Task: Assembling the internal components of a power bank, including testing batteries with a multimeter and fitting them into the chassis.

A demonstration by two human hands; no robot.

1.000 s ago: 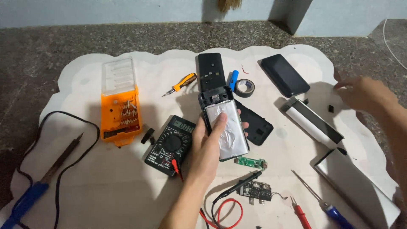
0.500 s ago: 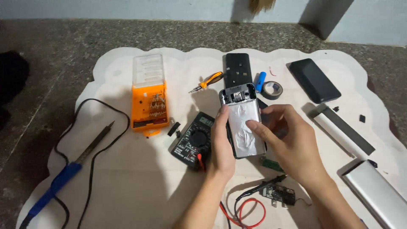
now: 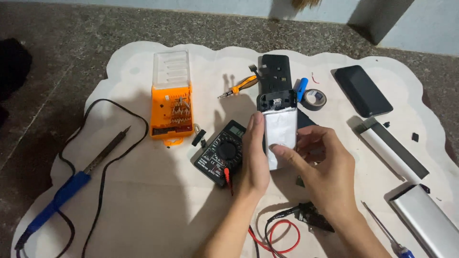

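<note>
Silver flat battery pack [image 3: 281, 134] with a black plastic end piece is held above the white cloth surface [image 3: 143, 200], over the black multimeter [image 3: 222, 153]. Left hand [image 3: 254, 162] closes its grip on the left edge; right hand [image 3: 325, 167] pinches the lower part, probably with thumb and forefinger. An orange screwdriver-bit case [image 3: 171, 102] lies well apart.

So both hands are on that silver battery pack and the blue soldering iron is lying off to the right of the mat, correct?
Not quite. Both hands, left hand and right hand, are on the silver battery pack, but the blue soldering iron lies at the left side of the mat, not the right. The head view shows it, with its black cord looping beside it.
</note>
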